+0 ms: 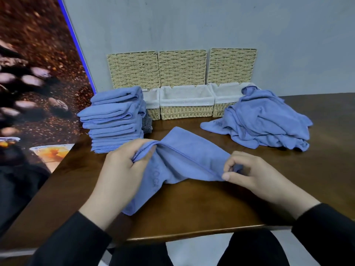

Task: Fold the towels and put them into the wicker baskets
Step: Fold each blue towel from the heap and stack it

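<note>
Both hands up front: left hand bunches one end of the blue towel, right hand pinches the other. It sags between them onto the table, long axis running left to right, far corner aimed at the baskets. Risk: uneven corners, crooked fold, or a slipped pinch.

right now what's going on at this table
A person is folding a blue towel on the table, the left hand gripping one end and the right hand pinching the other. A stack of folded towels stands at the left, a heap of unfolded ones at the right. Three lined baskets sit open by the wall; no towels show inside them yet.
</note>
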`<state>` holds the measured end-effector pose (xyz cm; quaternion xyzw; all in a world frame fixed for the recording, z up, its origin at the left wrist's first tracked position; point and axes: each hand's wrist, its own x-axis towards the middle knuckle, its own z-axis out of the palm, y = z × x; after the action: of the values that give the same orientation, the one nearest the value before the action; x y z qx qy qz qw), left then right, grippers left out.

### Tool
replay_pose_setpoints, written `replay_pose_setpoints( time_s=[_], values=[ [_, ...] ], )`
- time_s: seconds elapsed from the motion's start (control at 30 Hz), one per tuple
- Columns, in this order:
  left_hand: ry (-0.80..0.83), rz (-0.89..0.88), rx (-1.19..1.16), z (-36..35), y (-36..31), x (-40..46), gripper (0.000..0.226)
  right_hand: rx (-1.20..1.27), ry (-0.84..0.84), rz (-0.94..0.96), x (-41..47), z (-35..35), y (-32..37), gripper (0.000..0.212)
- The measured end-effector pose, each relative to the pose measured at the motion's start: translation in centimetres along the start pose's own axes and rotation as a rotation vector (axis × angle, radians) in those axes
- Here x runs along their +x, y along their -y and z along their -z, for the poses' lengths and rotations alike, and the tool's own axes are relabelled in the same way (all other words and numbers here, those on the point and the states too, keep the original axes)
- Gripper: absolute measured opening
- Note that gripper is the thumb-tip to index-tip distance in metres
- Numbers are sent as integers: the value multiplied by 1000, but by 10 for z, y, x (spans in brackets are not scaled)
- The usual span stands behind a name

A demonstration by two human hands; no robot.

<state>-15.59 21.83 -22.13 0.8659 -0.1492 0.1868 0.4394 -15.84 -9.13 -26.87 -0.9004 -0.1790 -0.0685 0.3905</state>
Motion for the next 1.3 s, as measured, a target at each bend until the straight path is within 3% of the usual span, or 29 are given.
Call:
replay_pose_setpoints(
  time_s=[0.13, 0.3, 0.43, 0.53, 0.67, 0.73, 0.83, 0.97, 1.07, 1.17, 1.27, 1.3],
  values=[
    [28, 88, 2, -1, 8, -3, 28, -287, 18, -5, -5, -8, -22, 25],
    [-13, 114, -30, -1, 11, -5, 25, -428, 5, -5, -8, -16, -34, 23],
    [-35, 91, -48, 1, 10, -5, 26, -569, -169, -64, -1, -23, -34, 20],
    [-70, 51, -69, 6, 4, -3, 28, -553, -337, -167, 5, -19, -30, 19],
    [-196, 46, -66, 18, 3, 9, 34, -331, -382, -171, 2, 6, -17, 27],
    [-235, 66, -58, 25, 2, 15, 37, -306, -372, -110, 1, 21, -8, 35],
    [-274, 86, -57, 37, 4, 25, 33, -390, -257, 173, 4, 45, 4, 52],
    [-290, 79, -82, 52, 6, 38, 50, -477, -181, 250, 5, 80, 26, 48],
    [-314, 90, -139, 56, 2, 43, 38, -605, -179, 322, 6, 94, 40, 34],
    [-333, 106, -205, 62, 3, 48, 36, -697, -162, 97, 6, 105, 50, 18],
    [-277, 115, -221, 68, 11, 54, 40, -889, -173, 2, 9, 108, 54, 47],
    [-249, 119, -209, 69, 13, 55, 38, -879, -216, 1, 12, 107, 55, 47]
  ],
)
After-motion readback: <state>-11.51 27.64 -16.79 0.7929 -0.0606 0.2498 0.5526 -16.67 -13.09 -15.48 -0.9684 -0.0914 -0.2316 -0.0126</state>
